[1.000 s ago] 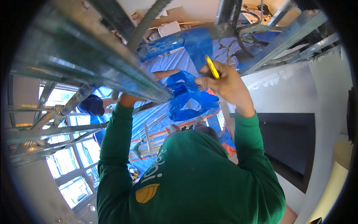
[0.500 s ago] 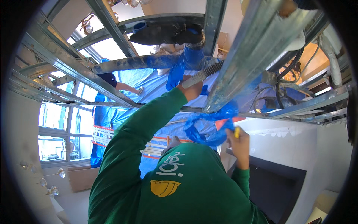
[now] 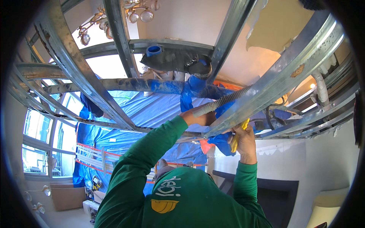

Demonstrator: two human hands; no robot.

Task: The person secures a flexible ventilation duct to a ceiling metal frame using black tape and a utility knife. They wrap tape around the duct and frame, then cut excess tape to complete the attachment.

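My right hand (image 3: 246, 142) is closed around a yellow-handled tool (image 3: 236, 140), held upright below the slanted metal stud (image 3: 262, 81); its working end cannot be made out. Beside that hand hangs loose blue plastic film (image 3: 221, 144), next to an orange-red piece (image 3: 206, 146). My left hand (image 3: 199, 117) reaches up behind a grey corrugated conduit (image 3: 222, 102), its fingers hidden by the conduit and stud. Just above it, blue film (image 3: 186, 95) wraps the joint of a dirty blue-grey pipe (image 3: 163, 86). A black-wrapped pipe piece (image 3: 167, 62) with a blue open end lies above.
Metal framing studs (image 3: 81, 72) cross close around my arms, with cables and pipes (image 3: 322, 91) at the right. Far below, blue tarp (image 3: 140, 110) covers the floor, with a white slatted piece (image 3: 91, 155) on it. Glass-globe lamps (image 3: 146, 15) hang at the top.
My view has shifted. The right hand has risen toward the stud, and more of the yellow tool shows. The big loop of blue film has drawn up to a smaller hanging piece. The left hand stays by the conduit.
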